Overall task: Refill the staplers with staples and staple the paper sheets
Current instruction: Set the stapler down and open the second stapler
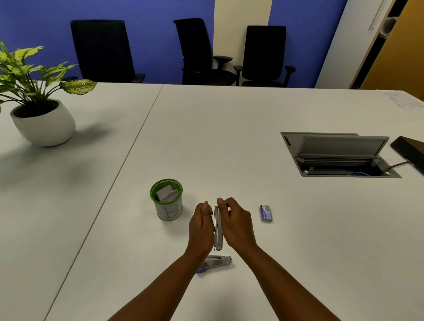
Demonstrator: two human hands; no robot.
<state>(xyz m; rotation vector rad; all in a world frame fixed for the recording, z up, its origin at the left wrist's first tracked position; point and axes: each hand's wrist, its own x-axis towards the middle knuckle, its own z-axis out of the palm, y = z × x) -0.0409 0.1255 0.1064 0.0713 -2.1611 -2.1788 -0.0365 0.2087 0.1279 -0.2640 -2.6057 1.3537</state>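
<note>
A small metal stapler [218, 230] stands opened between my two hands, held above the white table [229, 134]. My left hand [201, 231] holds its left side along its length. My right hand [236, 224] pinches its top end with thumb and fingers. A second stapler [216, 262], metal with a blue tip, lies on the table under my left wrist, partly hidden. A small blue staple box [266, 213] lies to the right of my hands. A green-rimmed cup [167, 200] with folded paper sheets [167, 194] inside stands to the left.
A potted plant [42, 121] in a white pot stands at the far left. An open cable hatch [339, 156] is set in the table at right, with a black device [419, 156] beside it. A printed sheet [407, 100] lies at the far right edge. Black chairs [199, 52] stand behind.
</note>
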